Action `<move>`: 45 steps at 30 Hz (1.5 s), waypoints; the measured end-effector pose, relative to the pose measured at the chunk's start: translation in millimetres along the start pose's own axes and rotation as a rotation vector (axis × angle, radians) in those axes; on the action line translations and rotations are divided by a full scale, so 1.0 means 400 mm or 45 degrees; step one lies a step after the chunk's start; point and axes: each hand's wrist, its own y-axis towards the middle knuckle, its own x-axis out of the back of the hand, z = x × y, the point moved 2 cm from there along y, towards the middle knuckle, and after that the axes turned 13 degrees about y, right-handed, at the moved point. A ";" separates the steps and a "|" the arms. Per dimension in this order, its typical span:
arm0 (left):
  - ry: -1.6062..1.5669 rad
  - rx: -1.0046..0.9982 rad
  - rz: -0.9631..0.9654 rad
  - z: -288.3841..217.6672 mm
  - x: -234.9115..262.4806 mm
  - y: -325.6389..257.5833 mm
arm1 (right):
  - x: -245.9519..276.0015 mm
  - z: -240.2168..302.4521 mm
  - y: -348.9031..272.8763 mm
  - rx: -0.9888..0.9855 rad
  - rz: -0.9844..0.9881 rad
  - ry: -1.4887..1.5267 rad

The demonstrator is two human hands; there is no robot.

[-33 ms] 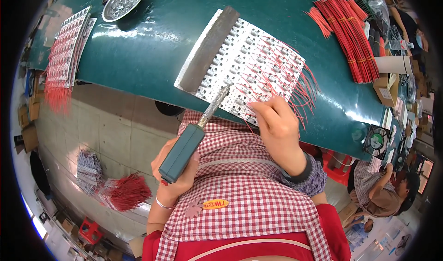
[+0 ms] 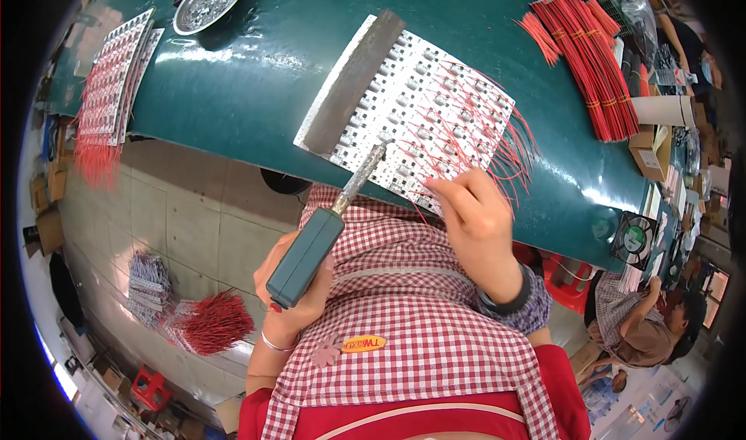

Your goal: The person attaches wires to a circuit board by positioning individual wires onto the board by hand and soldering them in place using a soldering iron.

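My left hand (image 2: 299, 273) is wrapped round the dark green handle of a soldering iron (image 2: 307, 255). Its metal shaft slants up and away, and the tip touches or hovers just over a white circuit board panel (image 2: 400, 102); I cannot tell which. Rows of small grey and black parts cover the panel. Thin red wires (image 2: 497, 129) stand out from its right half and trail past its right edge. By the near right edge, my right hand (image 2: 478, 214) is closed in a pinch beside the wires; what sits between the fingertips is too small to make out. A dark flat bar (image 2: 353, 86) lies along the panel's left side.
Wired panels (image 2: 116, 82) hang over the green table's (image 2: 233, 98) left edge. A metal bowl (image 2: 208, 3) stands far left. Bundled red wires (image 2: 587, 67) lie far right, and a small fan (image 2: 634, 236) near right. More bundles (image 2: 210, 323) rest below left; a person (image 2: 645, 323) sits at right.
My right hand has shifted slightly to the right and toward me, still pinched. The soldering iron and panel stay nearly where they were.
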 end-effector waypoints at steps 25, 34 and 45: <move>-0.014 0.091 0.103 0.005 -0.002 -0.025 | -0.089 -0.043 0.048 0.041 0.019 0.072; 0.033 0.022 0.039 -0.023 0.001 0.005 | -0.091 -0.042 0.050 0.037 0.021 0.066; 0.076 -0.101 -0.030 -0.015 -0.003 0.004 | -0.090 -0.036 0.055 0.065 0.022 0.028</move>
